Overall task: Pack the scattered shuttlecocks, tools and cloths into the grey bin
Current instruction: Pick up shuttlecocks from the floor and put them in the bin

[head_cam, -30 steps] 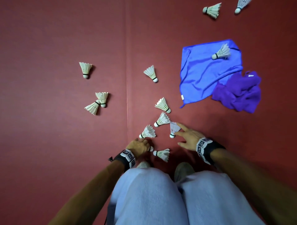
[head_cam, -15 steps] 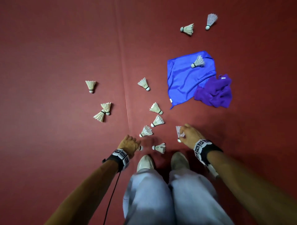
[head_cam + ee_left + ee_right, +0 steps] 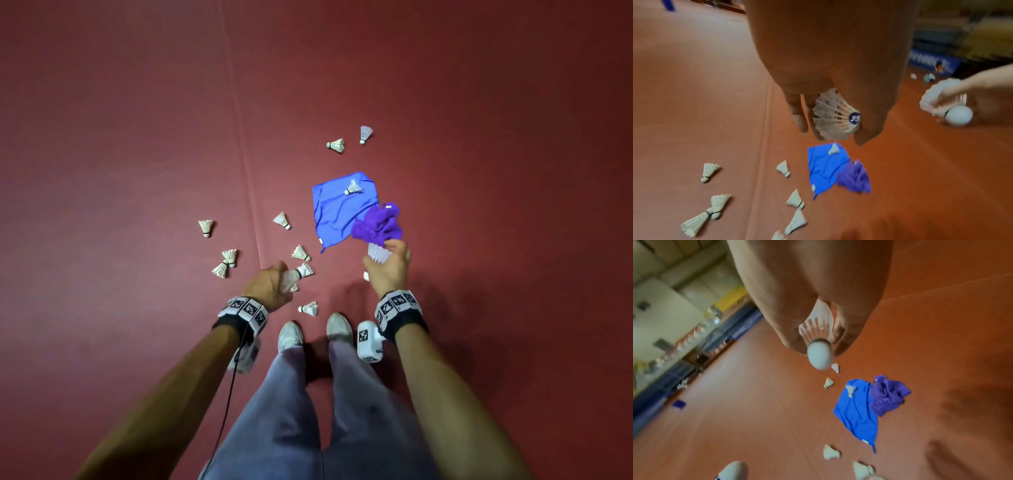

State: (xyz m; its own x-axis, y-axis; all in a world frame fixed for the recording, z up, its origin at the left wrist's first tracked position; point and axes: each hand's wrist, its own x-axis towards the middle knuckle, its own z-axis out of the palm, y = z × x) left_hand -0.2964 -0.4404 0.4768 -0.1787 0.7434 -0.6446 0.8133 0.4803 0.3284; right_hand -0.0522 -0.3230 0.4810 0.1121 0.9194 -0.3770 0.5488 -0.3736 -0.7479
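My left hand [image 3: 270,284] is raised off the red floor and grips a white shuttlecock [image 3: 835,116], feathers fanned between its fingers. My right hand [image 3: 388,265] also holds a shuttlecock [image 3: 819,340], cork end down, in front of the cloths. A blue cloth [image 3: 339,209] lies flat on the floor with a shuttlecock [image 3: 353,187] on it, and a crumpled purple cloth [image 3: 378,224] overlaps its right corner. Several more shuttlecocks lie scattered, such as a pair [image 3: 226,263] at the left and one [image 3: 309,308] near my shoes. No grey bin is in view.
A floor seam [image 3: 251,212] runs up the red mat left of the cloths. My two white shoes [image 3: 313,334] stand below the hands. Two shuttlecocks [image 3: 349,140] lie beyond the blue cloth. Blue boards and benches [image 3: 694,345] line the hall's far wall.
I have stood up, so the floor looks farther away. Both hands lifted off the floor, each carrying the shuttlecock it had grasped.
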